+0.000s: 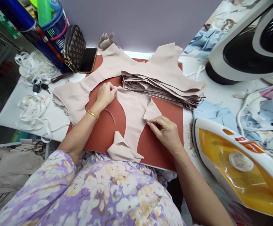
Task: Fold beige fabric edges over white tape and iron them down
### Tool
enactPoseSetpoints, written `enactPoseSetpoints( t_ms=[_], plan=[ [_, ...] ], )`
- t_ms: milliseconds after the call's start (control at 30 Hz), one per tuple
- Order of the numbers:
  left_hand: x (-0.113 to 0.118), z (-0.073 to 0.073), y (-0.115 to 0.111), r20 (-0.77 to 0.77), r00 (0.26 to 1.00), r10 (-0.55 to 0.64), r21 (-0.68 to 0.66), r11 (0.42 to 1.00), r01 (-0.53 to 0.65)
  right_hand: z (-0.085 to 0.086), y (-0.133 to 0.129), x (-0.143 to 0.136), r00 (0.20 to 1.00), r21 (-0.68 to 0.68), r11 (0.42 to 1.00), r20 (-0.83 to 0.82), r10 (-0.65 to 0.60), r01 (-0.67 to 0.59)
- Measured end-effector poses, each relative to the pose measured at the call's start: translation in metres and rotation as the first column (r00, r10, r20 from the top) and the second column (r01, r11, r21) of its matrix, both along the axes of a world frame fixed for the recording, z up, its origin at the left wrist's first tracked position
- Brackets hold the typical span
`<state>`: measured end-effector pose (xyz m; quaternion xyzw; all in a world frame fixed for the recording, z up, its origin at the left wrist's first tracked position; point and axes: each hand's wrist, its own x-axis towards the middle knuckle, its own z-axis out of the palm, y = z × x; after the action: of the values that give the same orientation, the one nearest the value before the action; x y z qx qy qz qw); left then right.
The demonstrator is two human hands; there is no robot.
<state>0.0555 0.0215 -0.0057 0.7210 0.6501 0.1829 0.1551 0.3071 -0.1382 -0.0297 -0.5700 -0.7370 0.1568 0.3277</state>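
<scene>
A beige cut fabric piece (135,111) lies across the reddish-brown board in front of me, its near end folded over at the board's front edge. My left hand (106,95) pinches its upper left corner. At the right, my right hand (163,130) has thumb and fingers closed on the piece's side edge, where a flap is turned over. Just beyond lies a thick stack of beige fabric pieces (162,83). Another beige pile (80,92) spreads to the left of my left hand. A thin strip curls on the board beside my left wrist.
An iron with a yellow tank (235,166) stands at the right, near my right forearm. Behind it are a white and black appliance (251,47) and blue fabric scraps. To the left lie white tape coils (36,67), a phone (88,60), a patterned pouch (74,47) and a blue basket (56,28).
</scene>
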Motion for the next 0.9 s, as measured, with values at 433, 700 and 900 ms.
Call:
enactPoseSetpoints(
  t_ms=[433, 700, 900],
  plan=[
    [-0.01, -0.011, -0.118, 0.22, 0.641, -0.735, 0.301, 0.676, 0.672, 0.003, -0.03, -0.011, 0.929, 0.037, 0.958, 0.258, 0.266, -0.285],
    [-0.029, 0.0, -0.098, 0.043, 0.903, -0.427, 0.296, 0.869, 0.397, 0.014, -0.019, -0.024, 0.99, 0.042, 0.991, 0.059, 0.127, -0.13],
    [-0.035, 0.004, -0.087, -0.142, 0.815, -0.562, 0.012, 0.822, 0.569, 0.012, 0.014, -0.057, 0.968, -0.202, 0.972, 0.242, -0.071, 0.122]
  ],
)
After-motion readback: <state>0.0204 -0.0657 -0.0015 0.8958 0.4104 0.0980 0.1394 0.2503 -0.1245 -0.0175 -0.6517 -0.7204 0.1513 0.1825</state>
